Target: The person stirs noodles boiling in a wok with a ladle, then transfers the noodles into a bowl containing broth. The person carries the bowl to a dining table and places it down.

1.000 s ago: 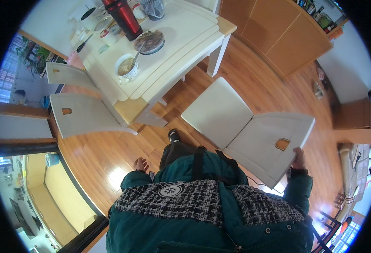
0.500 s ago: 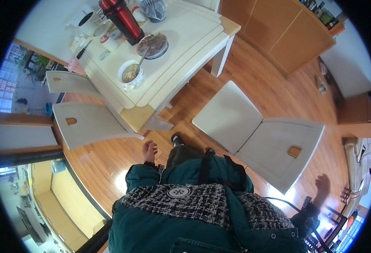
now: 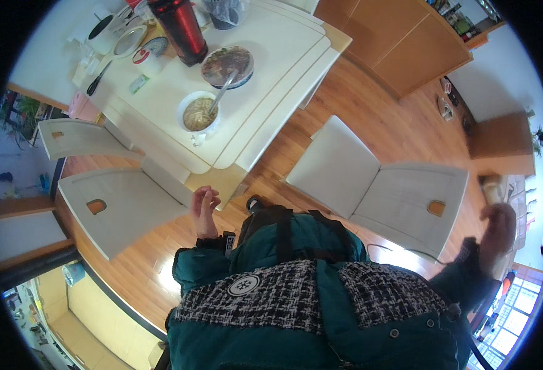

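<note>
My left hand (image 3: 205,209) is raised just off the near corner of the white table (image 3: 259,117), palm up with its fingers loosely bent and apart; nothing is in it. Out at the far right, past the backrest of a white chair (image 3: 407,203), my right hand (image 3: 498,231) is smeared by motion. No object shows in it. On the table, closest to my left hand, stands a white bowl (image 3: 182,116) of noodles (image 3: 198,115) with a spoon (image 3: 224,90) leaning in it. Behind it is a round, covered-looking bowl (image 3: 227,65).
A red thermos (image 3: 182,31), a white jar with a red lid (image 3: 145,60), a knife (image 3: 98,79) and a pot (image 3: 103,34) occupy the table's far side. Two white chairs (image 3: 117,206) line its left. Wooden cabinets (image 3: 401,43) stand beyond the wooden floor (image 3: 382,105).
The table and bowls appear nearer and larger as my view shifts. My left hand has risen toward the table corner. My right hand has swung up and farther right.
</note>
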Demonstrator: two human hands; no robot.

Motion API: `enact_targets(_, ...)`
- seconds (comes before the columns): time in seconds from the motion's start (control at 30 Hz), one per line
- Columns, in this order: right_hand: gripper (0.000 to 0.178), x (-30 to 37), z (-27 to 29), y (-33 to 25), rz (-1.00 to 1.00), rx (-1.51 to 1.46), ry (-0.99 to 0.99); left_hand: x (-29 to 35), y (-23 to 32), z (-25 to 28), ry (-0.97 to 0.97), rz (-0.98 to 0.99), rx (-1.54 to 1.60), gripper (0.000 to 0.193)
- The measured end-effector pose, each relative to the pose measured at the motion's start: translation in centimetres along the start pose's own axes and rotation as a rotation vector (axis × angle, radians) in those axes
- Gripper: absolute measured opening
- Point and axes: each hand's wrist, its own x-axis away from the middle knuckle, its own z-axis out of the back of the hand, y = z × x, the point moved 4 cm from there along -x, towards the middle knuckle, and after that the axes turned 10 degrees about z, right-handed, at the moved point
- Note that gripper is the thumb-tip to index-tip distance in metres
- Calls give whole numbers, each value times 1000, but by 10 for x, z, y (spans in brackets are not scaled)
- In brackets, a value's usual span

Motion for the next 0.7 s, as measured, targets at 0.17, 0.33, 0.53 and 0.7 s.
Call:
enact_targets(0.17,22,-59,-105,-42,127,-325,71,-6,17,43,29,31,61,16)
enact_targets(0.33,20,-114,-186,-81,227,-626,52,-2,22,75,66,-19,137,17)
enact_targets(0.53,19,-164,-260,-122,300,-853,-35,18,12,99,169,-32,218,21)
enact_targets(0.7,18,-206,-315,-128,238,-893,-94,21,14,106,219,-77,272,23)
